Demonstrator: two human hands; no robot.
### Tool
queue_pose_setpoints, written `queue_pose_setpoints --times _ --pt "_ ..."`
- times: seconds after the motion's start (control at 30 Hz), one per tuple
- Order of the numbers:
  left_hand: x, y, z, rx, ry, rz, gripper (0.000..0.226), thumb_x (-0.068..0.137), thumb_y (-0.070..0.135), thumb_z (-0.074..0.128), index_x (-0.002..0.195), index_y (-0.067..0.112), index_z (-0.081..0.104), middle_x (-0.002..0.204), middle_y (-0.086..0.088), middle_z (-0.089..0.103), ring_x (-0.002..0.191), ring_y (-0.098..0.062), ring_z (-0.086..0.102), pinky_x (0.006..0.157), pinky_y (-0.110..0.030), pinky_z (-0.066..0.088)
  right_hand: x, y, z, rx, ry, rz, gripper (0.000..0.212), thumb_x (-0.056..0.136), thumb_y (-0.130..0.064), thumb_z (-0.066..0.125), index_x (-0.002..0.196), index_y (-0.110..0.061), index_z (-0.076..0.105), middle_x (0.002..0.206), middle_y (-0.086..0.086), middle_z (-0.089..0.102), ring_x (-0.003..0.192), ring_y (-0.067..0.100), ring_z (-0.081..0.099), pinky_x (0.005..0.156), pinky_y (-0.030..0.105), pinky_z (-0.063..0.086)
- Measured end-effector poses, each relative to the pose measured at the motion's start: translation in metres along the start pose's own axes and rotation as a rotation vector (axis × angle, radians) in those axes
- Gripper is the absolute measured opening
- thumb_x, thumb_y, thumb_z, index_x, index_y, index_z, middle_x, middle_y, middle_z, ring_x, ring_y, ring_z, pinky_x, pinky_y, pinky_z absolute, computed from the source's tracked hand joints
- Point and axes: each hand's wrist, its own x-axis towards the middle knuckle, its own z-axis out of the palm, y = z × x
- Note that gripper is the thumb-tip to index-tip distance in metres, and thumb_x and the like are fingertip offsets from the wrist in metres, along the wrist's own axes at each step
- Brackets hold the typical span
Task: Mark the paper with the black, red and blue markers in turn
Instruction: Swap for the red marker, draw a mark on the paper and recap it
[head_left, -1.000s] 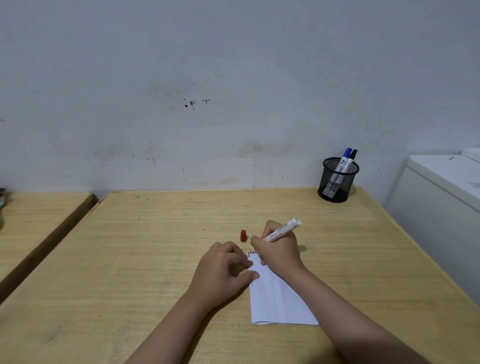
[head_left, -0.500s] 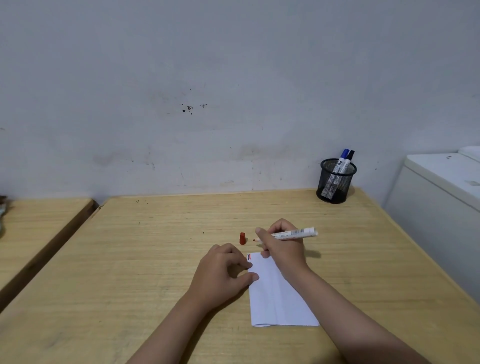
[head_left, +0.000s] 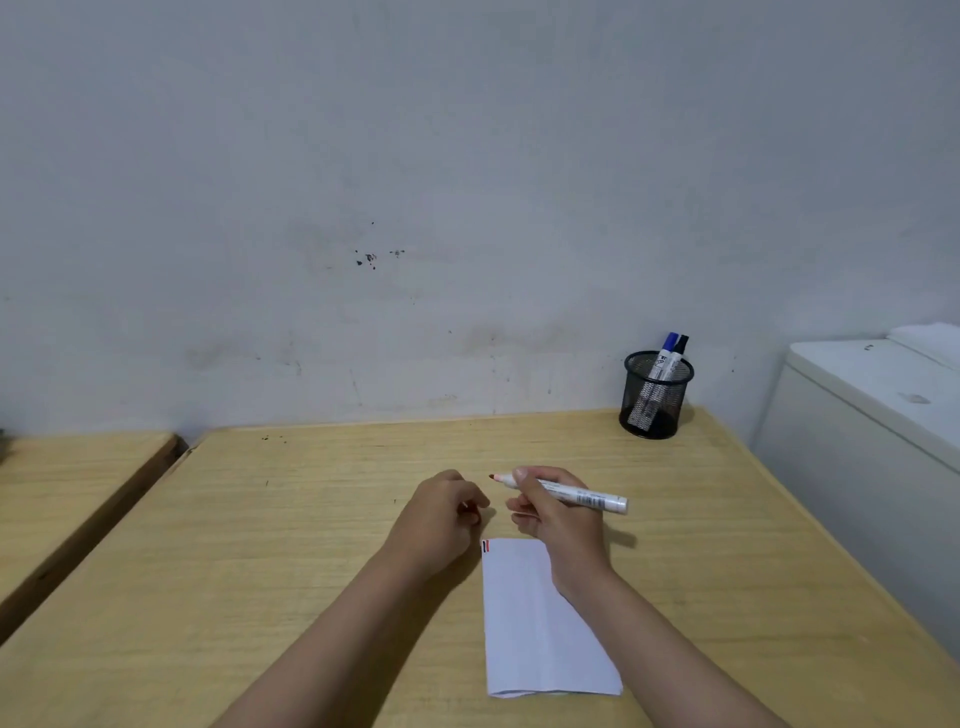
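1. A second, lower wooden surface (head_left: 78, 467) lies at the far left, split from the main worktop (head_left: 260, 571) by a dark gap; nothing of the task sits there.
2. The left hand (head_left: 441, 512) rests curled on the worktop just beyond the paper's far left corner. Its fingers are drawn together around something small and red (likely the red cap, though it is mostly hidden), so I cannot tell how firmly they grip.
3. The paper (head_left: 540, 623) lies flat at near centre, folded, with a black and a red stroke at its far left corner. It will be light, limp and quick to slide, so it is best pinned with a flat palm rather than pinched.
4. The right hand (head_left: 550, 509) has its fingers clamped on the red marker (head_left: 576, 496), uncapped, tip pointing left and clear of the paper. The barrel is stiff, light and smooth; hold it near the tip.
5. Far right, a mesh cup (head_left: 655, 397) holds the blue marker (head_left: 666, 351) and black marker (head_left: 679, 349) upright, with open worktop between. The right edge and a white cabinet (head_left: 857, 415) crowd that reach.
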Motion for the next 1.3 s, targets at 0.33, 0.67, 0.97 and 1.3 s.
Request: queue_pose_setpoints --times 0.33,0.67,0.97,1.3 --pt "-0.009 0.01 -0.022 -0.894 0.147 -0.308 0.016 0.078 -0.004 0.067 0.083 0.01 0.071 0.088 -0.015 0.068 0.082 -0.023 0.06 0.085 -0.041 0.051 -0.012 -0.015 0.002 -0.013 0.077 -0.146 0.023 0.089 -0.017 0.062 0.075 -0.001 0.07 0.046 -0.003 0.06 0.044 0.007 0.049 0.043 0.018 0.04" --pt "-0.024 0.027 -0.035 -1.004 0.043 -0.211 0.015 0.077 -0.004 0.067 0.084 0.008 0.072 0.078 -0.01 0.07 0.078 -0.019 0.066 0.077 -0.026 0.059 -0.023 -0.032 0.01 -0.041 -0.042 -0.218 0.026 0.089 -0.015 0.061 0.068 -0.001 0.068 0.045 -0.001 0.053 0.041 0.01 0.045 0.043 0.021 0.04" --pt "-0.023 0.055 -0.055 -1.062 0.118 -0.012 0.019 0.077 -0.008 0.064 0.084 0.008 0.071 0.075 -0.003 0.073 0.074 -0.012 0.066 0.072 -0.02 0.056 -0.035 -0.062 0.015 0.175 -0.136 -0.174 0.017 0.081 -0.023 0.065 0.074 -0.007 0.067 0.052 0.002 0.054 0.044 0.012 0.047 0.047 0.024 0.045" --pt "0.008 0.07 -0.056 -0.718 0.351 0.007 0.009 0.075 0.005 0.071 0.078 0.013 0.072 0.08 -0.013 0.075 0.075 -0.023 0.065 0.069 -0.024 0.051 -0.035 -0.082 -0.018 -0.277 -0.026 -0.222 0.013 0.074 -0.012 0.078 0.084 -0.012 0.07 0.076 0.005 0.069 0.063 0.014 0.06 0.06 0.024 0.051"
